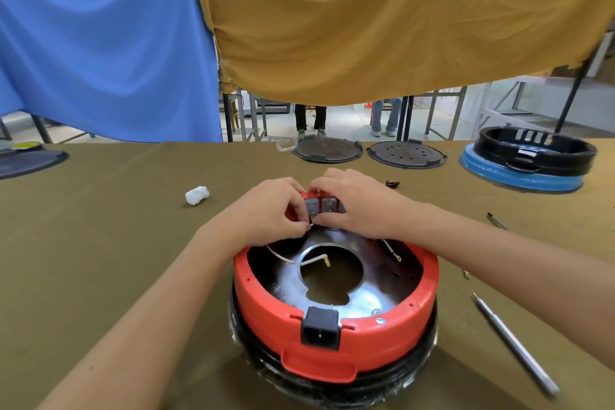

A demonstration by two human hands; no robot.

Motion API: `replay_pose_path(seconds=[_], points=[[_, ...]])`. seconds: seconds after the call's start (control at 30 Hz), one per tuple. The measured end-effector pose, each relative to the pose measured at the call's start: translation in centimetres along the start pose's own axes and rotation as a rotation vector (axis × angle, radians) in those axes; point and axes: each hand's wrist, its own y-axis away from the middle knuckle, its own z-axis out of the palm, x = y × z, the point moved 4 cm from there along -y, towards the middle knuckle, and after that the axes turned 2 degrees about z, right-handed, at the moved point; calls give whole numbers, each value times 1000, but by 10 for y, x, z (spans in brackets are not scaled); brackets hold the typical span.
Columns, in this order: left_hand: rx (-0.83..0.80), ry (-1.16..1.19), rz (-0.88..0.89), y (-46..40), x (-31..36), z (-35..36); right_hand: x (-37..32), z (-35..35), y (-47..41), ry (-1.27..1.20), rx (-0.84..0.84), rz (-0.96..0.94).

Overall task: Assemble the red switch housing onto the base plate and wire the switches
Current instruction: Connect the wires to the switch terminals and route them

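Housing [336, 336] sits on the black base, far rim under both hands. Left hand [266, 210] fingers pinch a white wire [283, 256] end at the grey switches [321, 205]; right hand [352, 203] grips the switch block. Two terminals hang loose, so wiring looks unfinished.

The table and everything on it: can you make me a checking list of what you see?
Surface: table under olive cloth.
Job's things: red housing on black base; grey switches at its far rim.
Clutter: white wad, screwdriver, two dark discs, black ring on blue.
Hands: left hand pinches a white wire; right hand grips the switches.
Cables: second loose wire inside.
Surroundings: blue cloth, mustard cloth hanging.
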Motion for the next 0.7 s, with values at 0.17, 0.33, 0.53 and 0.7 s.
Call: replay_pose_path(seconds=[0.17,0.33,0.53,0.7], points=[[-7,4,0,0,-1,0,-5,2,-3,132,9,-46],[4,-15,6,0,-1,0,-5,2,-4,165,-42,-76],[8,8,-7,0,-2,0,0,0,-2,29,-42,-49],[7,3,-9,-1,-4,1,-1,5,-4,101,5,-71]])
